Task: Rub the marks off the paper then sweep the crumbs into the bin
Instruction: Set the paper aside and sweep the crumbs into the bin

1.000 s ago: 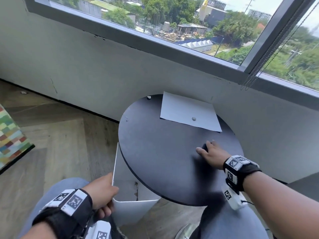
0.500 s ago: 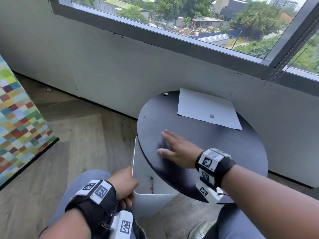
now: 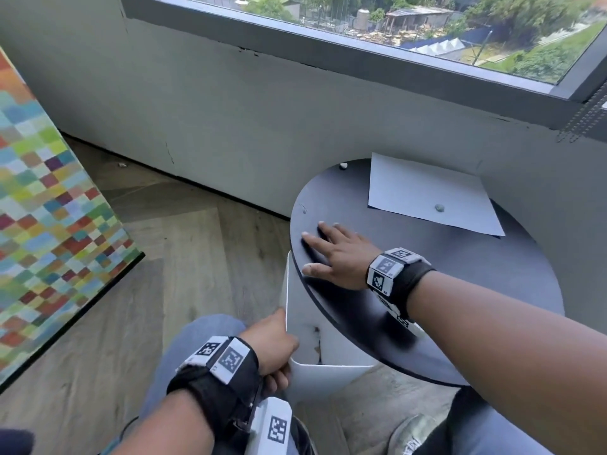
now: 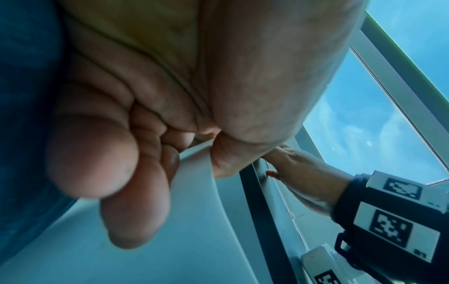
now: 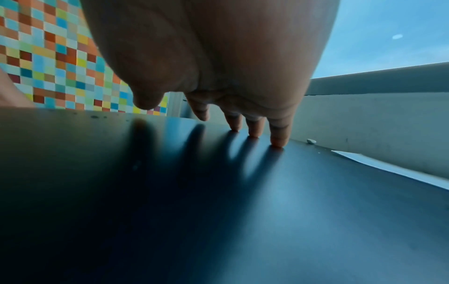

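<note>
Head view: my right hand [image 3: 341,257] lies flat with fingers spread on the round black table [image 3: 460,290], at its left edge directly above the white bin [image 3: 328,372]. My left hand [image 3: 272,349] pinches the bin's rim, thumb inside, fingers curled outside. I note the paper [image 3: 427,195] at the table's far side, a small grey lump [image 3: 439,207] on it.

The head view looks steeply down from above on the round bench [image 3: 443,290], with the window at the far side. The left wrist view sits close under the palm and looks up along the fingers [image 4: 136,201] towards the bench edge. The right wrist view lies low over the bench [image 5: 291,211], facing left. All three share the bench.
</note>
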Tool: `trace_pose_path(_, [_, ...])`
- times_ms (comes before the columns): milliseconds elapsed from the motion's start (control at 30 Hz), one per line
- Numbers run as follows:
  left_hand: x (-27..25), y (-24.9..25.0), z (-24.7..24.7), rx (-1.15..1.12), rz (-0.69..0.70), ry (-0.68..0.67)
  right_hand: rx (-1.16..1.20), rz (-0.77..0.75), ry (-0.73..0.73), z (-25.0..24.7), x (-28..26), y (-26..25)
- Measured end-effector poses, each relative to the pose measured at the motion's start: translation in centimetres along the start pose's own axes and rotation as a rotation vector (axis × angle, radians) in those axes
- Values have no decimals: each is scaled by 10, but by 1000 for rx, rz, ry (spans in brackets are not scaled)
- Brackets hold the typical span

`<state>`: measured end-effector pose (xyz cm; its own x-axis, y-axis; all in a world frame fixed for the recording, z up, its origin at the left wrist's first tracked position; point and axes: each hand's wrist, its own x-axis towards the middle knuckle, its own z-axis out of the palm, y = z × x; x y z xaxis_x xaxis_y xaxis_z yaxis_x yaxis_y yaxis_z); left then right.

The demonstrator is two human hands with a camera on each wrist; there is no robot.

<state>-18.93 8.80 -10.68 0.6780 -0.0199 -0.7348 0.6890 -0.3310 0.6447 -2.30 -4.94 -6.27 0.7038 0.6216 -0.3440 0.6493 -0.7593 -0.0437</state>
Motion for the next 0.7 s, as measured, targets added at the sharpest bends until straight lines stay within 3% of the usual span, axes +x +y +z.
trace_pose_path(233, [0, -1, -1, 42, -1, -14, 11, 24, -42, -2, -1, -8])
trace_pose_path(367, [-1, 1, -2, 64, 23, -19, 228, -171, -129, -18, -28, 1])
trace_pose_path(467, [-1, 1, -2, 67, 27, -11, 361, -187, -13, -18, -42, 11])
trace_pose_path(533, [-2, 1, -2, 55, 9, -8, 241, -110, 17, -10, -40, 17])
trace_pose_path(600, [-3, 2, -2, 59, 5, -9, 90, -31, -71, -2, -38, 18])
trace_pose_path(700, [-4, 2, -3, 63, 10, 1, -19, -43, -137, 8, -54, 8])
